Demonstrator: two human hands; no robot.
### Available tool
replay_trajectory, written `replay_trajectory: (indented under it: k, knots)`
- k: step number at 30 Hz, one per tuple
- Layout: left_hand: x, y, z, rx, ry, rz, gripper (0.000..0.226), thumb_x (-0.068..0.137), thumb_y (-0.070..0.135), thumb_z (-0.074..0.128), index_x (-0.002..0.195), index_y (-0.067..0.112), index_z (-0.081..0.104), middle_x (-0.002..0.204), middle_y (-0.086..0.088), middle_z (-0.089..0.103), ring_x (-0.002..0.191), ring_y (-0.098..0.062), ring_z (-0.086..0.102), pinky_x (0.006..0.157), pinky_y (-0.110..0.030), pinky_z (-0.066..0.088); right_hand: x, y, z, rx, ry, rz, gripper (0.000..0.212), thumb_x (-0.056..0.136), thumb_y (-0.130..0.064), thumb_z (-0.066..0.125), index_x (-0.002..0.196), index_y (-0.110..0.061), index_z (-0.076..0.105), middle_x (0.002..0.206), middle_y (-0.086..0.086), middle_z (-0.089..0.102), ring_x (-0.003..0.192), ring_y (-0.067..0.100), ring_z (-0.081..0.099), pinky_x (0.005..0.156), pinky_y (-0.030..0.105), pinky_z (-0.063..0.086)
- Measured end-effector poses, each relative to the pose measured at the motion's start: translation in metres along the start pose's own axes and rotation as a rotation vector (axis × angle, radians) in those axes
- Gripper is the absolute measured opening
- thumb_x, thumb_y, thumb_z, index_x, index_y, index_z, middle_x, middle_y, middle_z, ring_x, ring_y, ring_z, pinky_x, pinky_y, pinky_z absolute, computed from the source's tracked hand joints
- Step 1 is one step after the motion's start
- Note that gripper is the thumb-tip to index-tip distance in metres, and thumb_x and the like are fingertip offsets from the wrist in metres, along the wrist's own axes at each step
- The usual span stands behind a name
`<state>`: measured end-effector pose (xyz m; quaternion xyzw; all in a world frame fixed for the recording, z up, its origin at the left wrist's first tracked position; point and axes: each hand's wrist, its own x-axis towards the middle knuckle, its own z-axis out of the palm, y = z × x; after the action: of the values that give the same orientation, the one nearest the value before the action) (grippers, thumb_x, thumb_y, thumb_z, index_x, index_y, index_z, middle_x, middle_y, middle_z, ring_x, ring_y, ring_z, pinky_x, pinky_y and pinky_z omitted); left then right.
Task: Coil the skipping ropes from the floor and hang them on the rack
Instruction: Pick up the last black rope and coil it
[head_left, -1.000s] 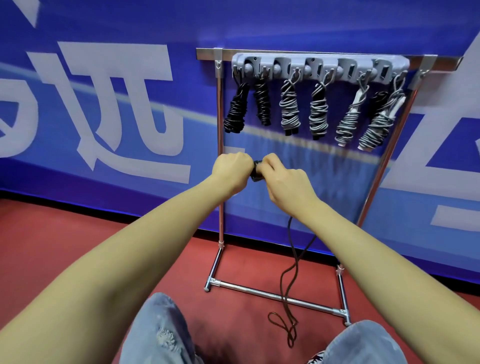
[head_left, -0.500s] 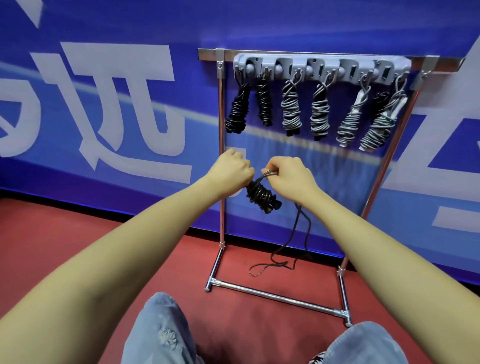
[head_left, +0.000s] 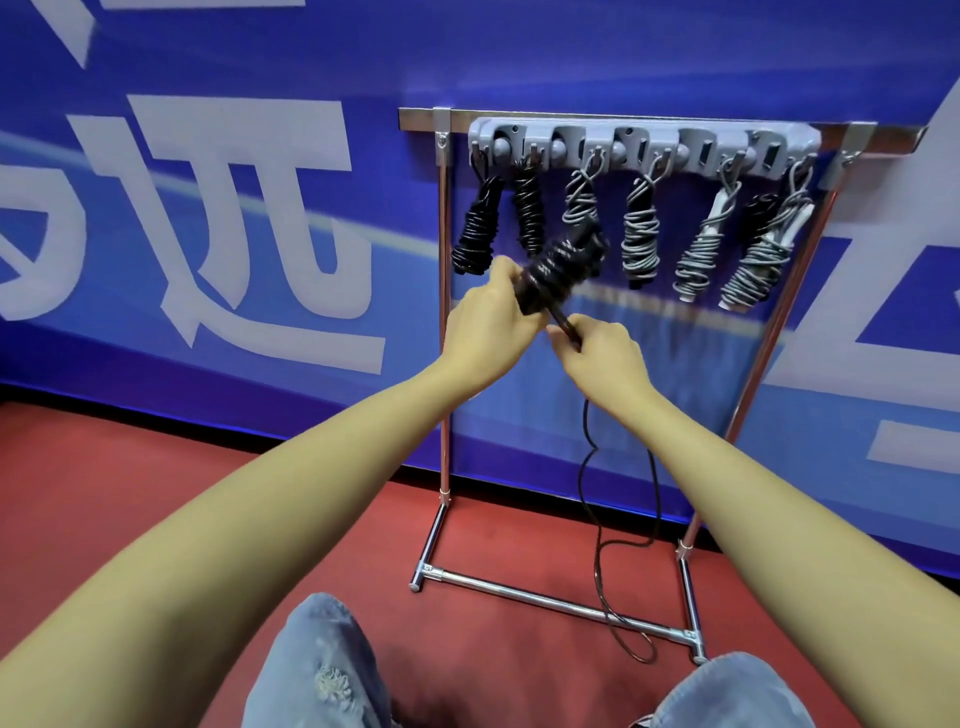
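Note:
My left hand (head_left: 485, 325) grips the lower end of a black skipping rope bundle (head_left: 563, 267), which tilts up to the right in front of the rack. My right hand (head_left: 602, 358) pinches the rope strand just below the bundle. The loose tail (head_left: 597, 519) hangs from my right hand down to the red floor and loops over the rack's base bar. The metal rack (head_left: 444, 364) carries a grey hook strip (head_left: 644, 148) with several coiled ropes, black ones (head_left: 475, 234) on the left and grey ones (head_left: 641, 234) to the right.
A blue banner wall (head_left: 208, 234) with white lettering stands right behind the rack. The red floor (head_left: 130, 467) spreads to the left. My knees in blue jeans (head_left: 322, 670) show at the bottom edge.
The bundle has swung from hanging below my hands to pointing up and right. Both hands have risen toward the rack, and the tail now trails lower over the base bar.

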<state>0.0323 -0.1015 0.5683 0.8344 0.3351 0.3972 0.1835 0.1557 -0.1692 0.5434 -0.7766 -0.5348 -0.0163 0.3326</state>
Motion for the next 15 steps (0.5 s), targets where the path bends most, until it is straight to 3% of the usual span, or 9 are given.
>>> replay_trajectory:
  k: [5,9,13,15]
  knots:
    - [0.009,-0.005,0.01,0.235,0.004,-0.139,0.02,0.091,0.023,0.049,0.103,0.009,0.041,0.078,-0.004,0.052,0.075,-0.032,0.054,0.059,-0.034,0.037,-0.006,0.001,0.002,-0.122,0.001,-0.138,0.033,0.092,-0.026,0.052,0.066,-0.011,0.039,0.059,0.004,0.046,0.064,0.032,0.045,0.057,0.031,0.034]
    - [0.004,-0.016,0.022,0.426,-0.096,-0.202,0.026,0.094,0.02,0.047,0.111,0.001,0.043,0.1,-0.016,0.061,0.091,-0.037,0.059,0.065,-0.036,0.039,-0.008,-0.003,0.001,-0.247,-0.088,-0.215,0.036,0.085,-0.019,0.052,0.057,-0.013,0.031,0.053,0.003,0.037,0.063,0.028,0.037,0.05,0.029,0.026]
    - [-0.003,-0.027,0.031,0.668,-0.22,-0.163,0.022,0.093,0.014,0.05,0.111,0.001,0.046,0.107,-0.016,0.062,0.096,-0.036,0.061,0.066,-0.034,0.039,-0.01,-0.006,-0.003,-0.428,-0.14,-0.32,0.034,0.084,-0.019,0.05,0.057,-0.016,0.031,0.053,0.0,0.033,0.064,0.028,0.039,0.047,0.027,0.018]
    - [-0.005,-0.031,0.032,0.779,-0.283,-0.106,0.02,0.09,0.007,0.051,0.11,0.003,0.047,0.105,-0.012,0.062,0.092,-0.033,0.063,0.063,-0.032,0.037,-0.011,-0.009,-0.004,-0.522,-0.147,-0.401,0.021,0.086,-0.02,0.048,0.067,-0.016,0.04,0.059,-0.001,0.04,0.066,0.027,0.041,0.05,0.027,0.02]
